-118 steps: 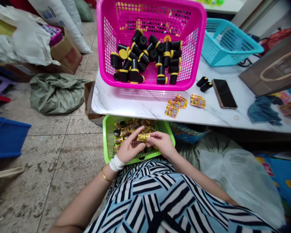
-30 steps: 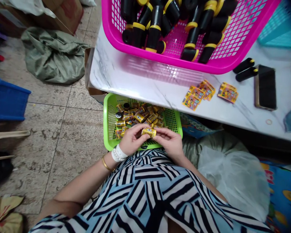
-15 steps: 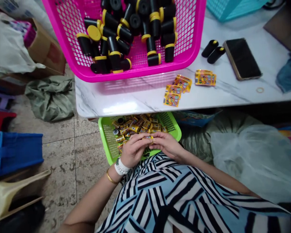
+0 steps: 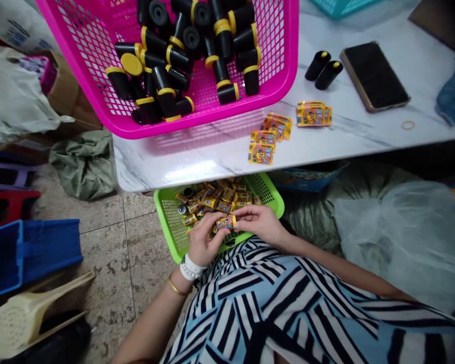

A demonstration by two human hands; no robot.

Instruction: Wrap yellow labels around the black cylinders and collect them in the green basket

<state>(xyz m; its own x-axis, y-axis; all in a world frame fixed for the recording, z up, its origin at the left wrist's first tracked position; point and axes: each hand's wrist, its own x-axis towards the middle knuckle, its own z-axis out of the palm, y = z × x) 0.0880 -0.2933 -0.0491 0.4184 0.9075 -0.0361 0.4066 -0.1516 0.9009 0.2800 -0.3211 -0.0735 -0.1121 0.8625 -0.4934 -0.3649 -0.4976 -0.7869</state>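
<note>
Between my two hands is a small cylinder wrapped in a yellow printed label [image 4: 225, 222]. My left hand [image 4: 205, 236] grips its left part with thumb and fingers. The fingertips of my right hand [image 4: 260, 223] close on its right, yellow end. Both hands are above the near side of a green basket [image 4: 163, 222], which holds many similar labelled cylinders [image 4: 209, 202]. On the table edge beyond lie loose yellow printed labels [image 4: 263, 147], with another small stack of labels [image 4: 314, 114] to their right.
A pink basket [image 4: 129, 132] of black cylinders with yellow rims [image 4: 176, 78] stands on the marble-patterned table [image 4: 155, 172]. Two black cylinders [image 4: 328, 75] stand beside a phone [image 4: 376, 76]. Blue bin [image 4: 53, 247] and pale stool [image 4: 18, 318] are at left; a plastic bag [image 4: 402, 242] is at right.
The labelled cylinder has come into clearer view between my hands, its printed side showing. My fingers have shifted along it and my hands have moved slightly apart. The camera view has tilted a little.
</note>
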